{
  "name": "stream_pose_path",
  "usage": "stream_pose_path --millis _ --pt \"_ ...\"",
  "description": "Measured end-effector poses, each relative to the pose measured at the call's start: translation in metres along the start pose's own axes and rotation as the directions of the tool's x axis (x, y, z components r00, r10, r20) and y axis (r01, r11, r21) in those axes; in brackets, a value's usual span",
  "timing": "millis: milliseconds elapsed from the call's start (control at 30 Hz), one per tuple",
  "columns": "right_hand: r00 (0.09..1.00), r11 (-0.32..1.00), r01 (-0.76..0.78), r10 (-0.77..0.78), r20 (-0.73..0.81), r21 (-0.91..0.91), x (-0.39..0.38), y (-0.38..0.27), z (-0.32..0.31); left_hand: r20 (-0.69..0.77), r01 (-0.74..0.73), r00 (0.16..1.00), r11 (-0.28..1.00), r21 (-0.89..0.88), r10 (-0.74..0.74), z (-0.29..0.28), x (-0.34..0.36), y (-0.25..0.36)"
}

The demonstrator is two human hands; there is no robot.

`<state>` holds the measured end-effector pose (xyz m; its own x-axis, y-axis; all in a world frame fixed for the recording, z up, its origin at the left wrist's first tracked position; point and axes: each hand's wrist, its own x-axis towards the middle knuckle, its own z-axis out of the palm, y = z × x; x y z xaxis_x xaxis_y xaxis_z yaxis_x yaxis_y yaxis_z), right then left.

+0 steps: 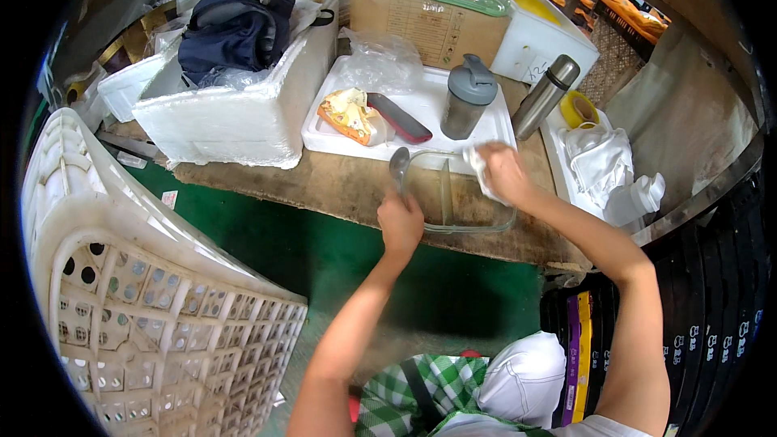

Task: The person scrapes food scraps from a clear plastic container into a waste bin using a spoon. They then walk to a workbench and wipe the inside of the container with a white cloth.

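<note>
Tabletop, spoon in left hand, container (divided)

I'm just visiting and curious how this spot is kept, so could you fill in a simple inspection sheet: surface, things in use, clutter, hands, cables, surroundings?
Surface: wooden tabletop, stained, with a worn front edge.
Things in use: divided glass container, spoon, crumpled white cloth or tissue.
Clutter: foam box with a dark bag; white tray bearing a shaker bottle; steel flask beside the tray.
Hands: left grips the spoon; right holds the cloth or tissue at the container's right side.
Cables: nothing seen.
Surroundings: white perforated crate left, green floor below, stacked black crates right.
</note>
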<state>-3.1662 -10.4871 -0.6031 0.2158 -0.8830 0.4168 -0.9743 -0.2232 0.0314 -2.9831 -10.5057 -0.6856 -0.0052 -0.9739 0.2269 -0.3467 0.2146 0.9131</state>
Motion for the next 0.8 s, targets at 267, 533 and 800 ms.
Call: stream_pose_path --millis 267,533,800 --pt "0.933 0.936 0.345 -0.334 0.133 -0.073 0.058 -0.035 0.031 -0.127 -0.156 0.98 0.988 -0.016 0.153 0.003 -0.016 0.0" --pt "0.945 0.952 0.21 -0.14 0.294 -0.223 0.025 0.01 0.027 -0.048 -0.07 0.997 0.991 -0.111 0.065 0.009 -0.014 0.006" --pt "0.828 0.975 -0.205 0.22 0.516 -0.087 -0.038 0.076 -0.004 -0.017 -0.054 0.998 0.997 -0.053 0.053 0.002 -0.01 0.005"
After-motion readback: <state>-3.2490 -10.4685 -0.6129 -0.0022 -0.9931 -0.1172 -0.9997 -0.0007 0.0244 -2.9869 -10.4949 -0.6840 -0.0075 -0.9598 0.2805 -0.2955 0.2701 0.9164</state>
